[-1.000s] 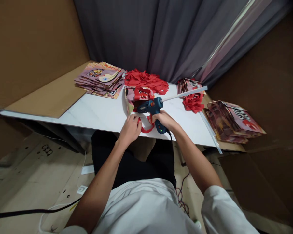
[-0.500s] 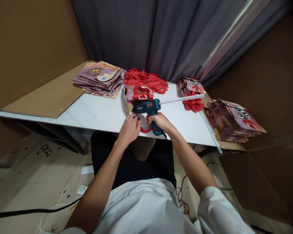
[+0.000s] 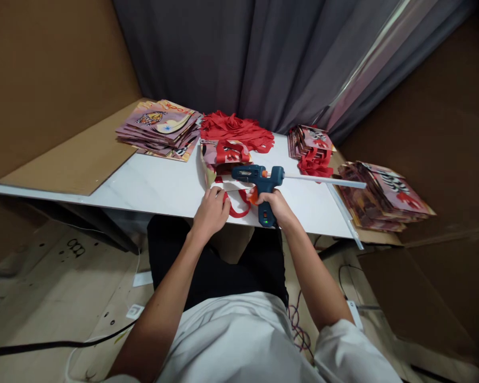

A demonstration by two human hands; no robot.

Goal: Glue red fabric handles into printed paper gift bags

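Observation:
My right hand (image 3: pixel 277 205) is closed round the grip of a blue hot glue gun (image 3: pixel 259 178), whose long white glue stick (image 3: pixel 323 181) points right. The gun's nozzle points left over a pink printed paper bag (image 3: pixel 223 159) lying near the front edge of the white table (image 3: pixel 159 183). My left hand (image 3: pixel 212 210) rests with curled fingers on the bag's white lower edge, beside its red ribbon handle (image 3: pixel 239 205). What the left fingers pinch is hidden.
Stacks of printed pink bags lie at the back left (image 3: pixel 159 127), back right (image 3: pixel 307 141) and far right (image 3: pixel 383 197). Piles of red ribbon (image 3: pixel 235 130) sit behind the bag. A white strip (image 3: pixel 343 213) lies along the table's right side. Grey curtains hang behind; cardboard walls flank.
My right hand has swung the glue gun to the right, so the glue stick now lies level and pointing right. The left hand has stayed on the bag.

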